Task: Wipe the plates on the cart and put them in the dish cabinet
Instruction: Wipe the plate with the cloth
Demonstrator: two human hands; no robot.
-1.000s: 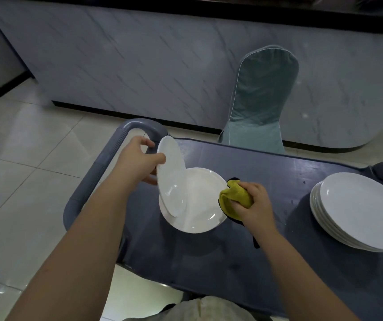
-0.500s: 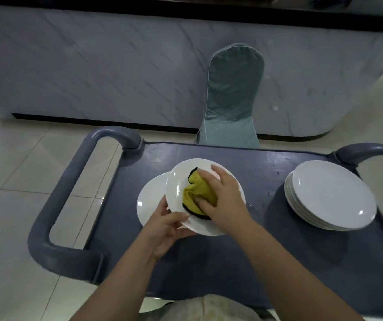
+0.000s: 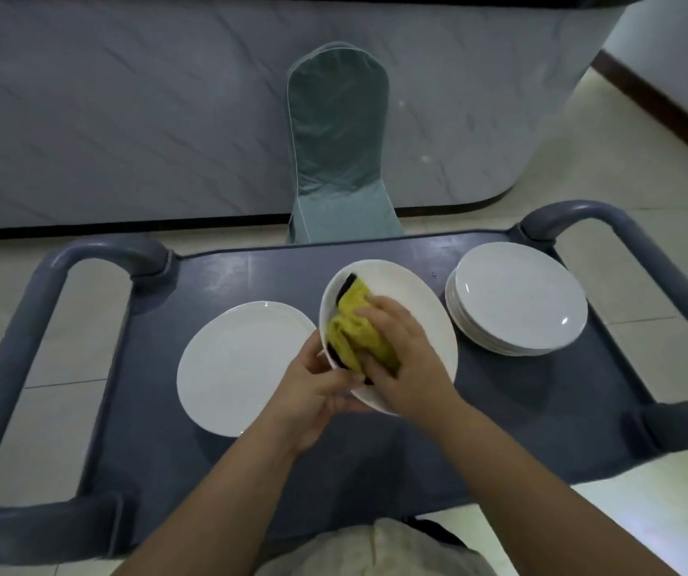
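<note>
Left of our hands, one white plate (image 3: 242,367) lies flat on the grey cart (image 3: 250,268). Our left hand (image 3: 317,392) pinches the near rim of a tilted plate (image 3: 425,309), held up over the cart. Our right hand (image 3: 408,367) clutches a yellow cloth (image 3: 354,330) and presses it into the plate's hollow. Right of our hands sits a stack of plates (image 3: 516,301). We should probably grip the rim firmly, sweep the cloth out to the edge, and work low over the cart.
</note>
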